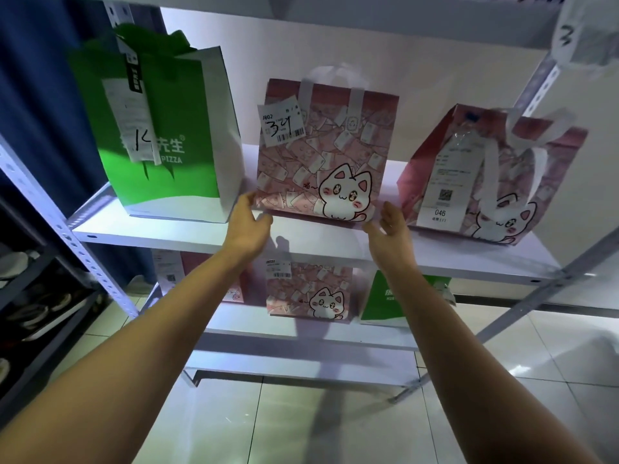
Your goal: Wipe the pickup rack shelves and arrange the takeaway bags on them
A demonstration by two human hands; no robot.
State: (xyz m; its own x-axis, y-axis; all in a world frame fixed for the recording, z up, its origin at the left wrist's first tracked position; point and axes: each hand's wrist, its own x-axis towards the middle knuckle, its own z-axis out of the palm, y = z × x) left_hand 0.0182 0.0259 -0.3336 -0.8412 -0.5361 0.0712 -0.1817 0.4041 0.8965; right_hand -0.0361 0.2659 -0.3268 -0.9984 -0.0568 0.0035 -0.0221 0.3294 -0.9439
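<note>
A pink cat-print takeaway bag [321, 155] marked 34 stands upright in the middle of the white rack shelf [167, 234]. My left hand [249, 226] touches its lower left corner with straight fingers. At its lower right corner my right hand [392, 229] does the same. A green and white pizza bag [167, 135] marked 14 stands to the left. A second pink cat bag [485, 182] with a long receipt stands to the right, turned at an angle.
On the lower shelf [301, 339] stand two pink bags [308, 289] and a green bag [385, 299]. Grey perforated rack posts [77, 249] rise at both sides. A dark shoe rack [30, 296] stands at the left. The floor below is tiled.
</note>
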